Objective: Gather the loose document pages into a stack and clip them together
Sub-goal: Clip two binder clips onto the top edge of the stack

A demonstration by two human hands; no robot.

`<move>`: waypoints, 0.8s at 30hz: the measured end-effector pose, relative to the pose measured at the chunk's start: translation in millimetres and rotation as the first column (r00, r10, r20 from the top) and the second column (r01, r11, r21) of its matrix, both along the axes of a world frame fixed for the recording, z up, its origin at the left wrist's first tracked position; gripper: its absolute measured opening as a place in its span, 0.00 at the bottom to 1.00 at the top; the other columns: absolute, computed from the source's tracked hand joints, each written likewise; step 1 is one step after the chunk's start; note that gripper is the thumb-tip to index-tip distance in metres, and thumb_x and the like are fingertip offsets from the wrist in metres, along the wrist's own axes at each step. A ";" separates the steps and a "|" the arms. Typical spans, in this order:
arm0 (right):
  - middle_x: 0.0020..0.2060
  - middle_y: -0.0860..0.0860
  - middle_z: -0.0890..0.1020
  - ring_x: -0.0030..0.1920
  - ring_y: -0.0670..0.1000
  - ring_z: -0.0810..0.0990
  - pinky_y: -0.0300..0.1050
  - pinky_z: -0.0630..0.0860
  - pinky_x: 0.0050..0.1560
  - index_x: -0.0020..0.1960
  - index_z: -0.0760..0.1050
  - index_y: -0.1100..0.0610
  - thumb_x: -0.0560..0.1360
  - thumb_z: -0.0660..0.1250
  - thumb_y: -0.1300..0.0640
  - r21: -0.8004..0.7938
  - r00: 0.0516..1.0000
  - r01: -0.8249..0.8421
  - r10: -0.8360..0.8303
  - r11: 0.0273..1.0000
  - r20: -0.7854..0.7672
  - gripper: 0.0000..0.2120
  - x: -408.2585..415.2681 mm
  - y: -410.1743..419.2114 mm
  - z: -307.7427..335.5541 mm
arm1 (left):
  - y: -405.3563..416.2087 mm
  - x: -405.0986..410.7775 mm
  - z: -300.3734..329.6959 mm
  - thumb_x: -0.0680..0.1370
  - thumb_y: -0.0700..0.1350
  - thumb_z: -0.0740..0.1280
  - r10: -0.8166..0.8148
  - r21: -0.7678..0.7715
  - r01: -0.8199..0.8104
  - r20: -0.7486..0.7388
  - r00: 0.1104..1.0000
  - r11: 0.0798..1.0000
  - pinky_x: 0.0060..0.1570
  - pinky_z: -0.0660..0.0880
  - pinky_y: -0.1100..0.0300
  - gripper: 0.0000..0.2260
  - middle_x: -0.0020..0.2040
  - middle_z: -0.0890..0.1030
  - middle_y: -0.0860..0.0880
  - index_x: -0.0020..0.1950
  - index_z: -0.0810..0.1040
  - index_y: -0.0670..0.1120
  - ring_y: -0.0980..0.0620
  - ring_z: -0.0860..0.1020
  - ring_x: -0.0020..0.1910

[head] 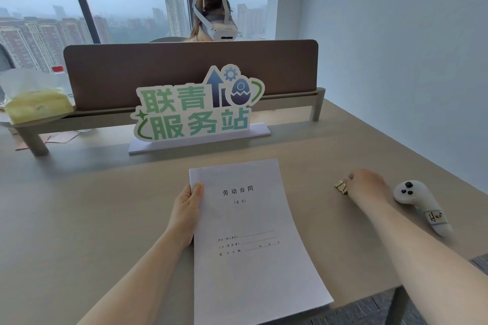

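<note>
"劳动合同" on the stack's top page [248, 219]; "联青服务站" on the desk sign [195, 111].

One squared-up stack of white printed pages [253, 232], its sheet count not readable from the edge. One small gold metal binder clip [341, 187]. Two bare hands: the left hand [186, 215] and the right hand [365, 183]. One white handheld controller with black buttons [420, 206]. One white and green cut-out sign on a flat base [195, 108]. One yellow soft pack of tissues [37, 104]. One brown desk divider panel [184, 66]. One beige counter [92, 206]. One person wearing a white headset [214, 18] beyond the divider.
</note>
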State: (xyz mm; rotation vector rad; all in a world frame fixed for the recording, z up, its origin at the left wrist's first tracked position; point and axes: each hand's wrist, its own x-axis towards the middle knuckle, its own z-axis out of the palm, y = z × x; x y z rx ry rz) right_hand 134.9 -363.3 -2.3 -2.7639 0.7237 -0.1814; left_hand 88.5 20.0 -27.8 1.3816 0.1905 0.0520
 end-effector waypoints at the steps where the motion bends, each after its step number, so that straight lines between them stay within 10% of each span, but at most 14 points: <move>1: 0.45 0.56 0.83 0.46 0.59 0.79 0.44 0.70 0.41 0.37 0.77 0.54 0.75 0.61 0.57 -0.004 1.000 -0.005 0.005 1.000 0.004 0.10 -0.5 0.4 0.7 | -0.3 -0.1 0.2 0.83 0.47 0.59 0.000 -0.003 0.000 0.001 1.000 1.000 0.53 0.78 0.46 0.10 0.52 0.84 0.44 0.54 0.79 0.48 0.45 0.82 0.47; 15: 0.41 0.54 0.82 0.46 0.60 0.79 0.47 0.71 0.42 0.40 0.75 0.54 0.75 0.64 0.56 0.190 0.956 -0.236 0.192 0.953 0.223 0.06 -0.4 36.2 19.5 | -0.3 -1.8 1.5 0.83 0.46 0.58 -0.006 -0.020 0.006 0.005 1.000 1.000 0.55 0.78 0.44 0.10 0.53 0.84 0.43 0.55 0.79 0.47 0.43 0.82 0.49; 20: 0.40 0.49 0.81 0.47 0.55 0.82 0.57 0.79 0.54 0.49 0.82 0.57 0.73 0.70 0.56 0.410 0.887 -0.414 0.257 0.813 0.385 0.07 4.7 72.8 36.5 | 0.1 -3.5 2.3 0.83 0.46 0.59 0.004 -0.019 -0.004 0.008 1.000 1.000 0.52 0.79 0.46 0.10 0.52 0.84 0.43 0.54 0.79 0.46 0.44 0.82 0.47; 24: 0.40 0.55 0.82 0.42 0.48 0.78 0.47 0.76 0.53 0.54 0.81 0.65 0.71 0.73 0.63 0.397 0.782 -0.584 0.359 0.708 0.509 0.13 -0.8 116.6 68.6 | -1.2 -5.7 4.4 0.83 0.46 0.58 0.009 -0.010 -0.009 0.009 1.000 1.000 0.44 0.81 0.53 0.10 0.48 0.85 0.44 0.52 0.79 0.46 0.47 0.82 0.43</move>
